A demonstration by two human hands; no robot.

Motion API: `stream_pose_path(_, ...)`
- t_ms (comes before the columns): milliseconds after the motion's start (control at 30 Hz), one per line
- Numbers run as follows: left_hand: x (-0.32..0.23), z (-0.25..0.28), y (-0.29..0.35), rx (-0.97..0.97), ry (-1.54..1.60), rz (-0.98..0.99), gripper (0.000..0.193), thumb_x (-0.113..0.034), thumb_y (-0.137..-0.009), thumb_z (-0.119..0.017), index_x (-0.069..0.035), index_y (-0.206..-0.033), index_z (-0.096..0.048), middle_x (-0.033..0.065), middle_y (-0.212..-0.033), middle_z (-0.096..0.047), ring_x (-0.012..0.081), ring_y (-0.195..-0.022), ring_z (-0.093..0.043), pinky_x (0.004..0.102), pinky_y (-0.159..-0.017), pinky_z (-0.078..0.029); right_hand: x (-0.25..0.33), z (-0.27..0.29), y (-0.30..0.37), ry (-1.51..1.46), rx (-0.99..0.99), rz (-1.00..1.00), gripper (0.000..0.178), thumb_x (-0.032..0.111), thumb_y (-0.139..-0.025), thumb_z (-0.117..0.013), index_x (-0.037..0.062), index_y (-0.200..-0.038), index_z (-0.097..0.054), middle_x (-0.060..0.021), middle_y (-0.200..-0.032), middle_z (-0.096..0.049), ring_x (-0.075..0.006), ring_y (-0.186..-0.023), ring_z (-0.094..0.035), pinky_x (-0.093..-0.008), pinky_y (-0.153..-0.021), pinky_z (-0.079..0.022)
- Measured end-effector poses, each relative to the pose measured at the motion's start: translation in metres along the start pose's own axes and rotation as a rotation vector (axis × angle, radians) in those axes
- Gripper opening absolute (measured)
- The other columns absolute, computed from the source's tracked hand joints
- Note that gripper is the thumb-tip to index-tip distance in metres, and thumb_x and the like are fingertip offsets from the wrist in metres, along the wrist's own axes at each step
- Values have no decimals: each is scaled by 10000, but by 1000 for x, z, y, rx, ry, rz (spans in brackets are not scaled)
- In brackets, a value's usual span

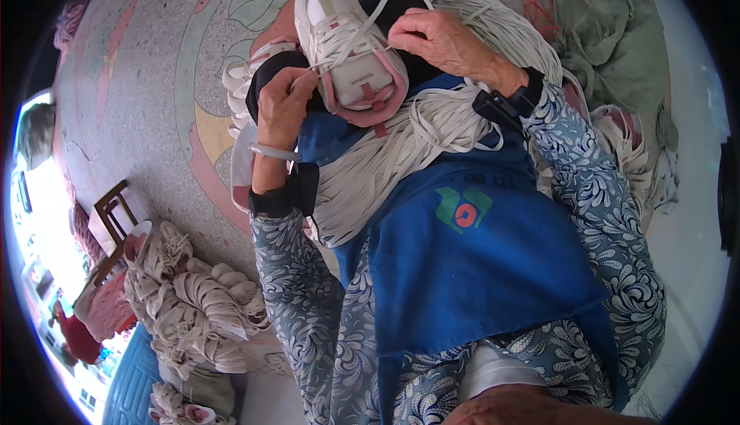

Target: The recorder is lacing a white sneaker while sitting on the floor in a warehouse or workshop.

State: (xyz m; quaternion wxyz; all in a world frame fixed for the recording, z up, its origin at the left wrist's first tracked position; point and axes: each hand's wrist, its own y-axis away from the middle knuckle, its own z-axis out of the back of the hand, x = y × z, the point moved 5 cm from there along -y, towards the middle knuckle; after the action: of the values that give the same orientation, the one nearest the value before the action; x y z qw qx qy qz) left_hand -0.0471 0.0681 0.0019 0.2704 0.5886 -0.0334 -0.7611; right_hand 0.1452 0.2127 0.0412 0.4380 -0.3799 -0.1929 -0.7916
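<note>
A white and pink sneaker (pixel 362 78) lies across my lap, toe pointing away and the pink-lined opening toward me. A flat white shoelace (pixel 375 18) runs through its eyelets and arcs up in a loop on the right side. At the shoe's left edge, my left hand (pixel 284 105) has its fingers closed in a pinch by a strand of lace. My right hand (pixel 447 43) is pinched on the shoelace beside the shoe's right edge. A thick bundle of loose white laces (pixel 385 155) lies over my blue apron (pixel 486 271), just below the sneaker.
More laces (pixel 501 24) spread beyond my right hand. Other sneakers stand left (pixel 239 78) and right (pixel 620 132) of my legs. A large heap of pale shoes (pixel 204 302) is at lower left, near a wooden chair (pixel 116 213). Green cloth (pixel 597 32) lies at upper right.
</note>
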Motion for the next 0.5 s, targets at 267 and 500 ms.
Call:
stream_pose_path(267,-7,-8,11,-175,-135,-178,223,-224,-871,-599,-7,-866,-649,-11,-657,-549,46,-542,-442,202,-486,-362,-3,-8,0,-72,-8,-26,224,234,-845,-593,22,-870,-659,-129,-817,-636,-293,-758,-609,-351,-704,-483)
stream_pose_path(500,6,-9,7,-126,191,-26,174,-213,-898,-598,-50,-861,-641,-36,-649,-531,20,-507,-417,171,-444,-315,4,-8,1,23,-24,53,178,189,-856,-582,16,-838,-622,-95,-762,-575,-261,-682,-578,-342,-632,-464)
